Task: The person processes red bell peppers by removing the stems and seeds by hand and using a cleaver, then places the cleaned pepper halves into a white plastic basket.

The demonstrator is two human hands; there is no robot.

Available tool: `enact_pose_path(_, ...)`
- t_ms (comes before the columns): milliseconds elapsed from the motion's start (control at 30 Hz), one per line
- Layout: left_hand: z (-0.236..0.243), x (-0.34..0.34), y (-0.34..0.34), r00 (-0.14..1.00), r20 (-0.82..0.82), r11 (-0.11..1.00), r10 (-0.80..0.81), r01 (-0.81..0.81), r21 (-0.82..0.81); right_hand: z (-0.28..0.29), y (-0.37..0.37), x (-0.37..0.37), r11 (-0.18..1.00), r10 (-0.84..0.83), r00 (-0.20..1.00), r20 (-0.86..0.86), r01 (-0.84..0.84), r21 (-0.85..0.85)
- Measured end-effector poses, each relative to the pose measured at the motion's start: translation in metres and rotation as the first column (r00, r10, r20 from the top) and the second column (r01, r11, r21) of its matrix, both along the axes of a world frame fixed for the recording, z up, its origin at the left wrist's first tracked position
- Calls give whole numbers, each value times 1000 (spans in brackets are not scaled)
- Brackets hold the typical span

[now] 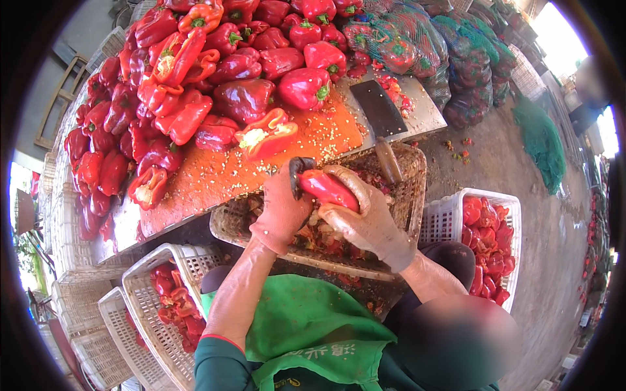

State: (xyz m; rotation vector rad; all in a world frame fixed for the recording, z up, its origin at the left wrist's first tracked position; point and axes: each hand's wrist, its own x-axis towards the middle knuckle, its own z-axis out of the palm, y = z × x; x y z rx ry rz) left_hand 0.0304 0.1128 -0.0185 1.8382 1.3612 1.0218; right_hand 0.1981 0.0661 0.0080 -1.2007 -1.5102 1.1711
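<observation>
**At the cutting table: both hands closed on one red pepper**

Over the shallow woven-plastic basket [417, 189] at the table's front edge, the person holds a long glossy red bell pepper [328, 189] between two gloved hands. The left hand [282, 212], in a stained pinkish glove, is closed on a small dark-handled tool [295, 171] whose upper end touches the pepper's left tip; what kind of tool it is cannot be told. The right hand [368, 218], in a soiled pale glove, wraps over and under the pepper, gripping it firmly.

The basket beneath the hands carries red and pale trimmings. Behind it lies an orange-stained cutting board [222, 173] scattered with pale seeds, bearing one opened pepper half [266, 135]. A large heap of whole red bell peppers [195, 72] covers the table beyond. A dark rectangular cleaver [379, 111] rests on the metal tabletop to the right, its wooden handle reaching over the basket rim.

A white slatted plastic crate [450, 212] at the right holds cut red pieces; another white crate [147, 306] at the lower left holds more. Green mesh sacks of peppers [456, 58] stand behind. A green apron [306, 326] covers the person's lap.
</observation>
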Motion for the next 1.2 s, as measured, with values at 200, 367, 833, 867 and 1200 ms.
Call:
enact_pose_path(200, -4, -8, 2, 868, 489, 988, 87, -12, -155, 21, -16, -4, 959, -13, 995, 99, -16, 284)
enact_pose_path(367, 20, -14, 0, 684, 674, 909, 279, 37, -414, 33, -15, -3, 934, 24, 940, 341, -142, 327)
enact_pose_path(833, 12, -67, 12, 590, 773, 965, 235, -47, -258, 5, -24, -17, 880, -8, 953, 302, -136, 454)
enact_pose_path(867, 9, -64, 8, 662, 713, 971, 230, -114, -208, 13, -15, -15, 852, -54, 968, 244, -83, 517)
enact_pose_path(1200, 4, -72, 1, 994, 71, 995, -83, 87, -46, 31, 46, 24, 805, -486, 792, 369, 242, 542)
